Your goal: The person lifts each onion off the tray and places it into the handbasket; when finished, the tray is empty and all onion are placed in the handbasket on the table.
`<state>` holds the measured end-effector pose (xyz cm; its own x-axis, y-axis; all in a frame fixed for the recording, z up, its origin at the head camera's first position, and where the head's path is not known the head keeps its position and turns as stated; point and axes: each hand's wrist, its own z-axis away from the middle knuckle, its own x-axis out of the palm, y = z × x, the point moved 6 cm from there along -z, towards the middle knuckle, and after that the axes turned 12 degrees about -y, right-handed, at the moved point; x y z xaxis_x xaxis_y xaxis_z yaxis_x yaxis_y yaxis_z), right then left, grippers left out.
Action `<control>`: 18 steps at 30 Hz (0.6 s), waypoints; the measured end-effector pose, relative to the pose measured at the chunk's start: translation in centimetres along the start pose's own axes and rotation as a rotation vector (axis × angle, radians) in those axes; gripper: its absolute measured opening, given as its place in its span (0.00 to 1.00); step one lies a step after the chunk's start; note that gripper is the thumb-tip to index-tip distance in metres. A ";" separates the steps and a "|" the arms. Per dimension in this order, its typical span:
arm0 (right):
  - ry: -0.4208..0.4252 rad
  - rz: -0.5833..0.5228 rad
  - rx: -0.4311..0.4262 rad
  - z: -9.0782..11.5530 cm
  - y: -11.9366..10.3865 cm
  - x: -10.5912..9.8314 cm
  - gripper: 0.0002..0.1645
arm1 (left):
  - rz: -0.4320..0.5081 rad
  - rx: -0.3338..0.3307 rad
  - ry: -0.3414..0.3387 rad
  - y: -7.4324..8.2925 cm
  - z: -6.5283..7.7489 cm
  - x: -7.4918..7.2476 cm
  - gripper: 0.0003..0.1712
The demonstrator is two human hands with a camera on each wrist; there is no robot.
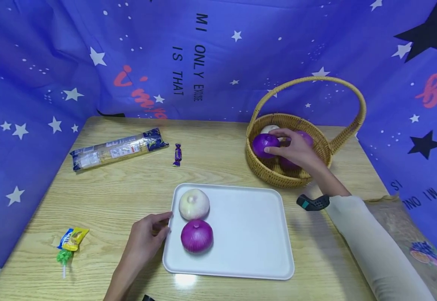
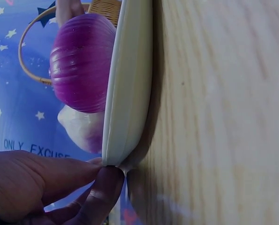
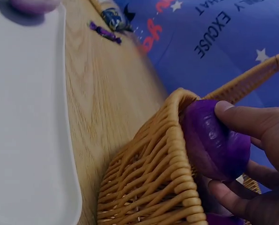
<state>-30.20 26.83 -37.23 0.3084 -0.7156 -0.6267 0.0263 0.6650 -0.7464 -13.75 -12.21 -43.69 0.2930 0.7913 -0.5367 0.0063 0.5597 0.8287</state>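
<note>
Inside the wicker basket (image 1: 284, 180), my right hand (image 1: 295, 148) grips a purple onion (image 1: 263, 146) between thumb and fingers. The right wrist view shows that onion (image 3: 212, 140) at the basket's rim. More purple onions and a white onion (image 1: 269, 129) lie in the basket, partly hidden by the hand. With thumb and fingers, my left hand (image 1: 145, 238) pinches the left edge of a white tray (image 1: 248, 234); the left wrist view shows the fingertips on its rim (image 2: 112, 140). On the tray's left side, a white onion (image 1: 194, 204) sits behind a purple onion (image 1: 197, 236).
A long clear-and-blue packet (image 1: 118, 150) lies at the back left, beside a purple wrapped candy (image 1: 177, 155). Yellow and blue wrapped sweets (image 1: 73, 239) and a green lollipop (image 1: 64, 256) are at the left. A brown printed bag (image 1: 410, 238) lies under the right sleeve. The basket's tall handle (image 1: 312, 79) arches upward.
</note>
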 end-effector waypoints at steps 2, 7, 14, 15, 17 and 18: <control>-0.006 0.024 -0.002 -0.5 0.2 0.2 0.41 | 0.007 -0.004 -0.002 -0.1 0.0 0.0 0.21; -0.019 0.056 -0.038 -1.1 0.3 0.5 0.39 | 0.001 -0.013 -0.004 -0.1 -0.1 -0.1 0.21; -0.035 0.109 -0.049 -1.6 0.5 1.2 0.37 | 0.005 -0.023 -0.007 0.0 0.0 -0.2 0.21; -0.037 0.119 -0.047 -1.7 0.5 1.3 0.37 | 0.006 -0.024 -0.008 -0.1 0.0 -0.2 0.21; -0.044 0.136 -0.048 -1.8 0.5 1.5 0.36 | 0.010 -0.026 -0.012 -0.1 0.0 -0.1 0.21; -0.046 0.145 -0.047 -1.9 0.5 1.5 0.36 | 0.013 -0.026 -0.013 -0.1 0.0 -0.1 0.21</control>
<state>-31.53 25.66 -39.01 0.3487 -0.6018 -0.7185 -0.0660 0.7490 -0.6593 -13.76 -12.34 -43.74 0.3049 0.7952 -0.5240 -0.0220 0.5560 0.8309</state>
